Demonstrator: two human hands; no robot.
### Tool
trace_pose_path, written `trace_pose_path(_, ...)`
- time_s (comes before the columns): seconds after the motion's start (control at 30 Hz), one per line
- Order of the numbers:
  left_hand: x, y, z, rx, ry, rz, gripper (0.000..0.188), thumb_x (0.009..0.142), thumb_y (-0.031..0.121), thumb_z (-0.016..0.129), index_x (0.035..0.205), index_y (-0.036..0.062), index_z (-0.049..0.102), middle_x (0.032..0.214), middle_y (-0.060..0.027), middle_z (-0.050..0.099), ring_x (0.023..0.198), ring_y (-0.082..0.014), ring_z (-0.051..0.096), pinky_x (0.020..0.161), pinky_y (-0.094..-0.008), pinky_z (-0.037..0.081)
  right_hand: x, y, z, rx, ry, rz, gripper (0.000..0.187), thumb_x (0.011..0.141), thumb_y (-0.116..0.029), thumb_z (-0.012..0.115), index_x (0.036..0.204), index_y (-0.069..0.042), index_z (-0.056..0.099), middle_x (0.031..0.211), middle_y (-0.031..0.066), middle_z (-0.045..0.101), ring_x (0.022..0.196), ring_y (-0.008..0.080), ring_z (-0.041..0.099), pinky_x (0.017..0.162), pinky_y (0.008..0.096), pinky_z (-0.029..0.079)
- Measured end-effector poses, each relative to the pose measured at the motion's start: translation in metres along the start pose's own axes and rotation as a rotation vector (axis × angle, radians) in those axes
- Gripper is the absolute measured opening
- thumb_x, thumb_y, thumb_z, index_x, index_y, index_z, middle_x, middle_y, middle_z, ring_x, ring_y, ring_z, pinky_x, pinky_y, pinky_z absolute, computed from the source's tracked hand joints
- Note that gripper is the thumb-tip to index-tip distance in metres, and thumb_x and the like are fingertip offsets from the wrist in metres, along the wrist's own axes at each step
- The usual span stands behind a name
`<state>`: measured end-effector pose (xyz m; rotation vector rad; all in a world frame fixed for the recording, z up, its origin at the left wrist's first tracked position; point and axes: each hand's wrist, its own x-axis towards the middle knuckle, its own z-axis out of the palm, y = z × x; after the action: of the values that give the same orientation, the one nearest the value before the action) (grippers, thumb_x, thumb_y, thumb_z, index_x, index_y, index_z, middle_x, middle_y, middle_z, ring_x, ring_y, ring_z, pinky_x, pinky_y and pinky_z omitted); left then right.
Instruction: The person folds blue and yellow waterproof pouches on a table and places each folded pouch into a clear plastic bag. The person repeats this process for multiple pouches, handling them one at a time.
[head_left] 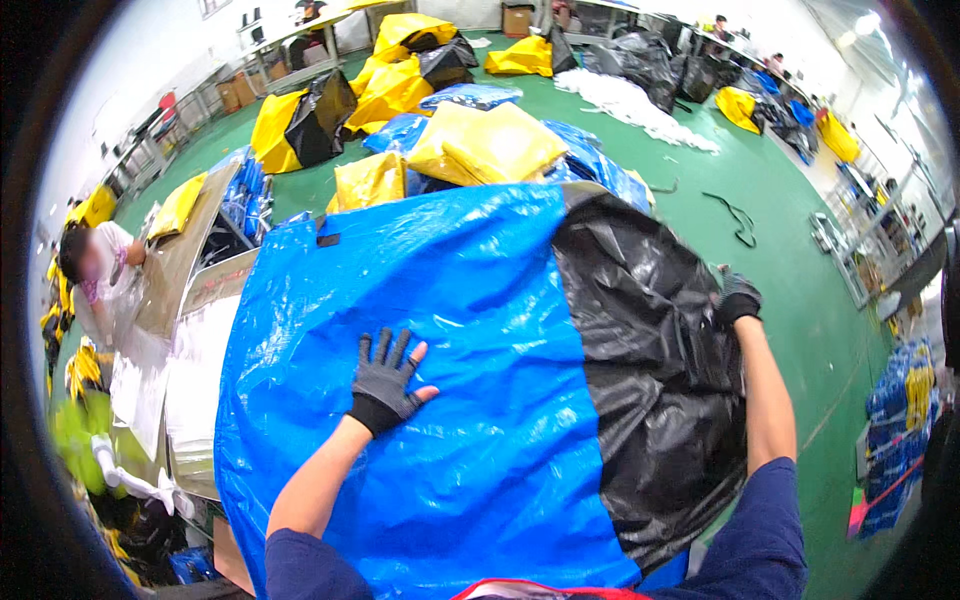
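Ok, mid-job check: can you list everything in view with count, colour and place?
Plastic sheet: one, blue with a black right-hand part, centre
Yellow packages: at least two, yellow, just beyond the sheet
Floor: one, green, around and behind
Bundles: several, mostly yellow and black, on the floor behind
Loose heap: one, white, floor at back
Strap: one, black, floor at right
Flat sheets: uncounted, white, left
Stacked goods: uncounted, mainly blue, right edge
Co-worker: one, pale clothing, far left
Left hand: one, grey-gloved, flat on the blue
Right hand: one, grey-gloved, at the black part's edge
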<state>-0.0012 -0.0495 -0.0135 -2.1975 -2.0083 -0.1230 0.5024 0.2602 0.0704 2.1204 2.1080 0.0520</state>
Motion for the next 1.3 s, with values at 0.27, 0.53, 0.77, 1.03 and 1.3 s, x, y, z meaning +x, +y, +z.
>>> trace_pose_path(0.27,0.007,0.017,0.001,-0.270,0.063,0.079,0.066,0.083,0.055,0.050,0.136,0.0156,0.043,0.138,-0.0249,0.038,0.130,-0.0404,0.033,0.108,-0.0584,0.016,0.129,-0.267,-0.055,0.459,0.204,-0.708,0.080,0.073,-0.057,0.066,0.133,-0.008,0.045,0.127,0.0214,0.053,0.120,0.0334,0.049,0.100,0.0385,0.037)
trace_pose_path(0.53,0.011,0.055,0.000,-0.498,-0.056,0.400,0.075,0.087,0.068,0.030,0.144,0.0195,0.028,0.148,-0.0206,0.023,0.138,-0.0403,0.017,0.111,-0.0563,0.007,0.194,-0.304,-0.055,0.205,0.146,-0.685,0.086,0.059,-0.050,0.078,0.128,-0.007,0.050,0.126,0.0180,0.054,0.116,0.0322,0.052,0.099,0.0410,0.040)
trace_pose_path(0.77,0.042,0.024,0.030,-0.445,-0.007,0.086,0.079,0.080,0.063,0.050,0.140,0.0139,0.035,0.146,-0.0176,0.029,0.136,-0.0382,0.022,0.112,-0.0510,0.012,-0.117,-0.238,-0.147,0.345,0.478,-1.432,0.031,0.082,-0.023,0.053,0.109,-0.012,0.063,0.102,0.0111,0.061,0.086,0.0282,0.059,0.075,0.0434,0.046)
trace_pose_path(1.03,0.083,0.044,0.049,-0.271,0.047,0.098,0.066,0.083,0.058,0.050,0.133,0.0164,0.044,0.142,-0.0165,0.037,0.131,-0.0334,0.032,0.108,-0.0474,0.022,-0.251,-0.079,0.021,-0.103,0.115,-1.059,0.030,0.077,-0.014,0.056,0.105,-0.018,0.065,0.101,0.0061,0.063,0.092,0.0293,0.059,0.074,0.0505,0.048)
trace_pose_path(1.3,0.049,0.040,0.021,-0.123,0.186,0.232,0.053,0.086,0.053,0.050,0.126,0.0190,0.053,0.137,-0.0154,0.044,0.126,-0.0287,0.042,0.104,-0.0438,0.032,-0.247,-0.147,-0.069,0.365,0.683,-0.972,0.041,0.082,-0.022,0.062,0.122,-0.014,0.056,0.066,0.0143,0.056,0.060,0.0300,0.057,0.054,0.0402,0.044)
